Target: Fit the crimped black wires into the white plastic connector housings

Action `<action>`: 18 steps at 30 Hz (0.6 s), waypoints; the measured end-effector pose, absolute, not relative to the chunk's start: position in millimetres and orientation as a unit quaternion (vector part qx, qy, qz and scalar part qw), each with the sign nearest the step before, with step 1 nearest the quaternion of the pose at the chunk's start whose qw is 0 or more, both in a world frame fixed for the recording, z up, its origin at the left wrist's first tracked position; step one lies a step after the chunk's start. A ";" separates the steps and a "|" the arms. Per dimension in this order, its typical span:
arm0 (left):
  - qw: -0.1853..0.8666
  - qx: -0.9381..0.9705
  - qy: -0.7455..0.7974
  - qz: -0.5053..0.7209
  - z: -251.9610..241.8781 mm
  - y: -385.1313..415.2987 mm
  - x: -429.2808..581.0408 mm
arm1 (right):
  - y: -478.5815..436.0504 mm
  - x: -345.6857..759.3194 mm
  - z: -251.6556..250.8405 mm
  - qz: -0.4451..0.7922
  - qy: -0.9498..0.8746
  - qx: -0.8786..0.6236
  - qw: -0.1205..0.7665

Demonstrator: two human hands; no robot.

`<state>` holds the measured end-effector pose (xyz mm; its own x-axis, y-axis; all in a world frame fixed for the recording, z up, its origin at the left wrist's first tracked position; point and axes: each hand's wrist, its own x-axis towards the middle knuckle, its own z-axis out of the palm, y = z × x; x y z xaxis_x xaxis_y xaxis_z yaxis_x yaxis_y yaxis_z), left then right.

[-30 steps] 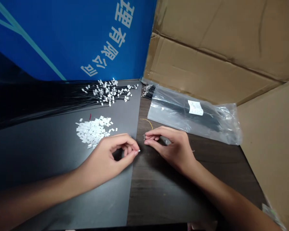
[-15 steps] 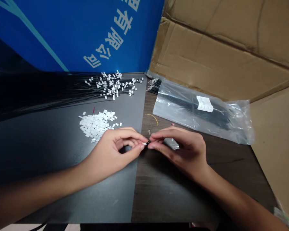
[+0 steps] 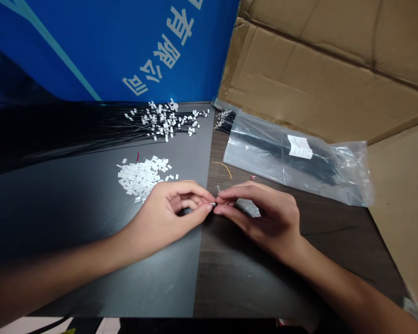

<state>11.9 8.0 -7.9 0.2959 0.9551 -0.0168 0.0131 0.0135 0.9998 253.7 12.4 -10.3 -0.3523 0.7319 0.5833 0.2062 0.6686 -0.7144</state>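
Where the hands (image 3: 169, 215) (image 3: 273, 211) meet, left pinches a pale piece (image 3: 213, 204) between them (part-hidden); right's grip unclear.

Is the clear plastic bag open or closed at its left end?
Open: black wires stick out past the left edge of the plastic bag.

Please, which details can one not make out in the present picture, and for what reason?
Head view: the exact form of the small piece; too small, partly covered by the left hand.
Head view: what the right hand may hold; its own fingers hide it.
Head view: the print on the bag label; too small and blurred.
Head view: the far ends of the black wires; cut off or lost in darkness at the left edge.
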 end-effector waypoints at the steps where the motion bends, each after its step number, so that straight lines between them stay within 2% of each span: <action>1: 0.574 0.566 0.426 0.411 -7.4 8.6 11.6 | 12.1 253.3 -9.8 0.272 -0.776 -0.301 0.483; 18: 0.596 0.530 0.424 0.429 -9.2 8.8 13.7 | 9.9 247.0 -13.9 0.384 -0.692 -0.372 0.486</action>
<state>13.7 8.8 -9.2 0.2724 0.9609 -0.0502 -0.0616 0.0695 0.9957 247.0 9.9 -13.9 -0.2508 0.8871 0.3875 0.1407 0.4294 -0.8921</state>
